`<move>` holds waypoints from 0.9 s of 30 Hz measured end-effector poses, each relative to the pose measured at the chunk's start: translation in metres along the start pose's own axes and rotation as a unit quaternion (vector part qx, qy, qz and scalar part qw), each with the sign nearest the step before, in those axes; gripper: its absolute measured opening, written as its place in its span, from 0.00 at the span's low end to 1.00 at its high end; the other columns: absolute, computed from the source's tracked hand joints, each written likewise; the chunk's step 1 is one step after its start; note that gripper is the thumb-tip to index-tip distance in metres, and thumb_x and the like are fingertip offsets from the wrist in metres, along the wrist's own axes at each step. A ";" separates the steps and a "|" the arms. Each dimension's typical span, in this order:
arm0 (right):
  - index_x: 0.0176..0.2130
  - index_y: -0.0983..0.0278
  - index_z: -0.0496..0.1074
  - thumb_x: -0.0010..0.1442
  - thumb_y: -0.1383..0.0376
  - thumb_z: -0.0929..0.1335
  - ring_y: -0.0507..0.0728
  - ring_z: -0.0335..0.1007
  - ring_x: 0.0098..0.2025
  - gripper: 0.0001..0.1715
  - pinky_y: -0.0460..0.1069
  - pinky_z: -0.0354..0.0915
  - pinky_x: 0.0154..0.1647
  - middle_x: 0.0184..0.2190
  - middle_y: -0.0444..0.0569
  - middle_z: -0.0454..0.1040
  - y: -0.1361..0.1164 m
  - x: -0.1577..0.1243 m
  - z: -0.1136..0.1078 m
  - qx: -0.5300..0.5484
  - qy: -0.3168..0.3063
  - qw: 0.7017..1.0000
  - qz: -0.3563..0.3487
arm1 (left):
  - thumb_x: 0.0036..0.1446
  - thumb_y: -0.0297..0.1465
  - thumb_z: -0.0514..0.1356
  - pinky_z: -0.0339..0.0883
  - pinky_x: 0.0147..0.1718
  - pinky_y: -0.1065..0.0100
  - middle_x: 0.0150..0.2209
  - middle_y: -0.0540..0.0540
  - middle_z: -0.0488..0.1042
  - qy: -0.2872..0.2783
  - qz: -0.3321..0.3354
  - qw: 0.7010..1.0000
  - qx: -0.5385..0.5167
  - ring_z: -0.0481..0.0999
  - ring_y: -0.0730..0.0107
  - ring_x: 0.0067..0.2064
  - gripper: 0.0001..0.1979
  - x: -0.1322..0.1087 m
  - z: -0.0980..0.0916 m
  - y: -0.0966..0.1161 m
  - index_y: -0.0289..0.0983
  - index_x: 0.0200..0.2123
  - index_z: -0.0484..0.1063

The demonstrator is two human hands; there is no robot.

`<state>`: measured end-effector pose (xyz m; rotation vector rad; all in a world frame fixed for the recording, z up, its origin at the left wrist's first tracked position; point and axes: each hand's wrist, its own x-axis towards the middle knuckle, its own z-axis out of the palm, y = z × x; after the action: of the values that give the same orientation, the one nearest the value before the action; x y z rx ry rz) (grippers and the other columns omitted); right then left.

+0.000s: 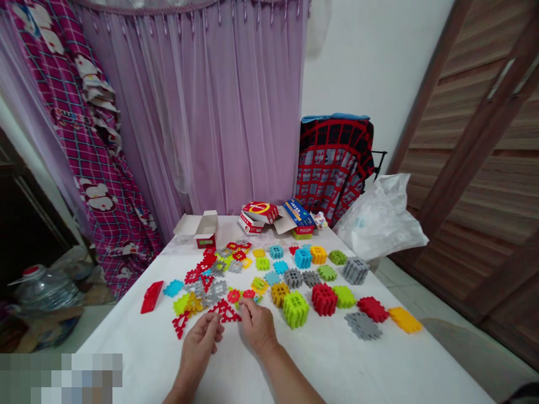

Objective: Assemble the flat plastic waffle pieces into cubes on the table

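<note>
Purple curtain (240,112) behind, white tabletop (357,365) below; red triangle (227,313) points away, long edge apparently crosswise, between left hand (201,336) and right hand (257,328); whether either grip's clamped, can't tell.

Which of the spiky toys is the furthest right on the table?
The flat yellow toy at the far right end. The red toy beside it and the flat grey toy both lie further left.
</note>
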<state>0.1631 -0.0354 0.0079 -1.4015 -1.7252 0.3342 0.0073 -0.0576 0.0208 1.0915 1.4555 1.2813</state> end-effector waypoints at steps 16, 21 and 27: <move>0.37 0.63 0.78 0.63 0.60 0.58 0.53 0.73 0.24 0.22 0.44 0.67 0.30 0.28 0.49 0.80 0.002 -0.001 -0.005 0.139 0.094 0.985 0.040 | 0.58 0.39 0.57 0.70 0.45 0.60 0.39 0.46 0.82 -0.002 0.270 0.890 0.369 0.78 0.62 0.42 0.12 0.031 -0.011 0.016 0.42 0.39 0.78; 0.37 0.62 0.78 0.63 0.59 0.58 0.53 0.73 0.26 0.22 0.44 0.67 0.31 0.27 0.49 0.80 0.002 -0.001 -0.006 0.135 0.083 0.986 0.053 | 0.58 0.36 0.59 0.66 0.50 0.55 0.45 0.44 0.80 -0.116 0.334 0.806 0.475 0.75 0.58 0.48 0.11 0.047 -0.014 0.025 0.44 0.41 0.80; 0.37 0.63 0.78 0.63 0.58 0.58 0.53 0.72 0.24 0.23 0.44 0.67 0.30 0.25 0.48 0.79 0.004 0.000 -0.006 0.132 0.074 0.987 0.060 | 0.53 0.42 0.65 0.58 0.57 0.45 0.55 0.44 0.75 -0.148 0.315 0.766 0.540 0.68 0.49 0.58 0.21 0.047 -0.027 0.009 0.49 0.51 0.76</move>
<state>0.1699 -0.0362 0.0084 -1.3027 -1.4238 0.4932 -0.0287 -0.0173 0.0288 2.5879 1.6197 0.4738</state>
